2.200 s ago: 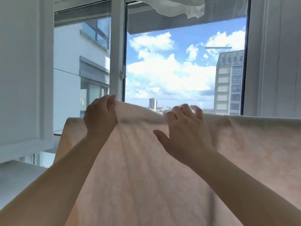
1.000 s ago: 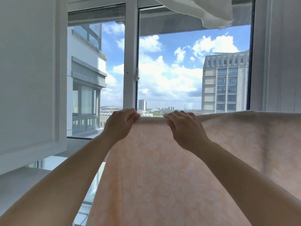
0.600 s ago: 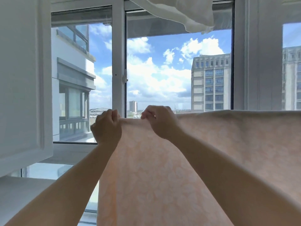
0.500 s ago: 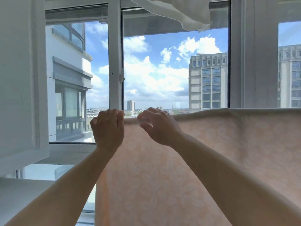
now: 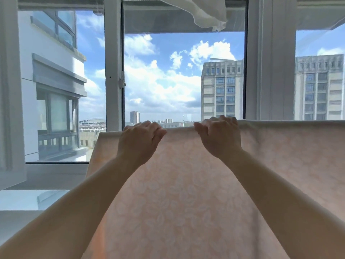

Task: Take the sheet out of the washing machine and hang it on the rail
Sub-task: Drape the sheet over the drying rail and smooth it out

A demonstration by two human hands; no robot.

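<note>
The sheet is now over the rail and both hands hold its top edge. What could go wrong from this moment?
The window behind looks open, so wind may lift the sheet once the left hand and right hand let go. Its left edge ends just beside the left hand, so it could slide along sideways.

White window frame point(image 5: 113, 71) with a latch point(image 5: 121, 83) on its upright. White cloth point(image 5: 207, 14) hangs at top. Outside: grey tower block point(image 5: 222, 90), white building point(image 5: 54, 86) at left, blue sky with clouds point(image 5: 160, 85).

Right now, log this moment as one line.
sheet: draped over rail | left hand: grips top fold | right hand: grips top fold
</note>
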